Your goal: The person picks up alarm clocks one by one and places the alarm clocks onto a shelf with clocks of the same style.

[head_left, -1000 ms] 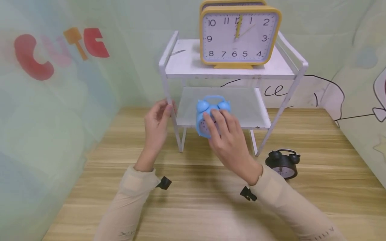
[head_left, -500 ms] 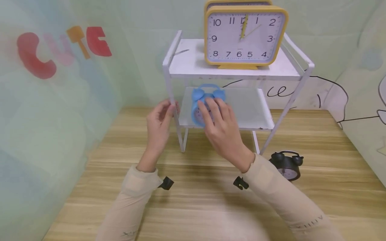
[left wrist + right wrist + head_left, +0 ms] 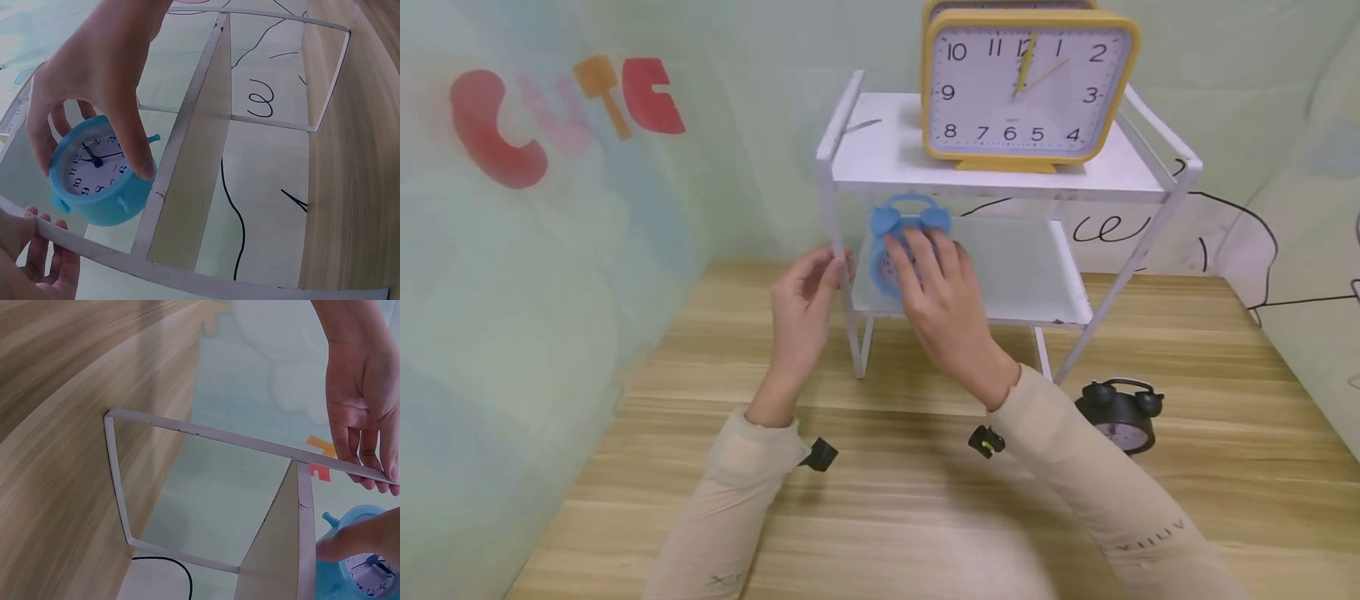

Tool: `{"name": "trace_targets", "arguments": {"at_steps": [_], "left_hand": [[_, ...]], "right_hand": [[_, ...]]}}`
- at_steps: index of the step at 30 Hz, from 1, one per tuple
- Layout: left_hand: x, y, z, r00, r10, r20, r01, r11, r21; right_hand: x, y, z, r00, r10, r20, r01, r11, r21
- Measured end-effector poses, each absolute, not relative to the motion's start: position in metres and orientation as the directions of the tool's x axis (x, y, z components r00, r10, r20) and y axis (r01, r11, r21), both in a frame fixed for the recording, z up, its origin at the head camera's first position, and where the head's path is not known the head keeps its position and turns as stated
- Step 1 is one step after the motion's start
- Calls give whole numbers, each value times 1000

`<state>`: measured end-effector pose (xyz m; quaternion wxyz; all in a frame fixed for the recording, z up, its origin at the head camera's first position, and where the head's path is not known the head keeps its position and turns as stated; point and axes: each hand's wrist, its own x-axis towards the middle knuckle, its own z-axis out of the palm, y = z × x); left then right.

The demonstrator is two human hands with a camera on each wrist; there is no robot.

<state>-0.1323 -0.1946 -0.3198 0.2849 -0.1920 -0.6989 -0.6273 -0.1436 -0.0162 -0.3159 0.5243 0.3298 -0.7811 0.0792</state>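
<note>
In the head view, my right hand [image 3: 946, 312] holds a light-blue twin-bell alarm clock [image 3: 886, 273] at the left end of the white rack's lower shelf [image 3: 1022, 271]. The left wrist view shows that hand's thumb and fingers on opposite sides of the clock [image 3: 90, 165], whose feet point outward. Part of the dial is covered by the fingers in the head view. My left hand [image 3: 802, 312] pinches the rack's left front post [image 3: 832, 212] near lower-shelf height. Fingertips of that hand [image 3: 362, 419] curl behind the post in the right wrist view.
A yellow rectangular clock [image 3: 936, 146] stands on the rack's upper shelf [image 3: 880, 150], with a second yellow frame behind it. A black twin-bell alarm clock [image 3: 1112, 417] sits on the wooden tabletop [image 3: 880, 517] at the right. Printed backdrops rise at the back and sides.
The blue alarm clock, in my right hand, has moved back and left, from the shelf's front edge to over its left end. My left hand keeps its place on the post.
</note>
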Motion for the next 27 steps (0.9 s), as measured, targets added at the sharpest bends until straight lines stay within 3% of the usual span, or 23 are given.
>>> {"name": "trace_targets", "arguments": {"at_steps": [27], "left_hand": [[-134, -196, -323, -761, -82, 644, 631, 141, 763]], "right_hand": [[-155, -28, -309, -353, -437, 827, -585, 793, 170]]}}
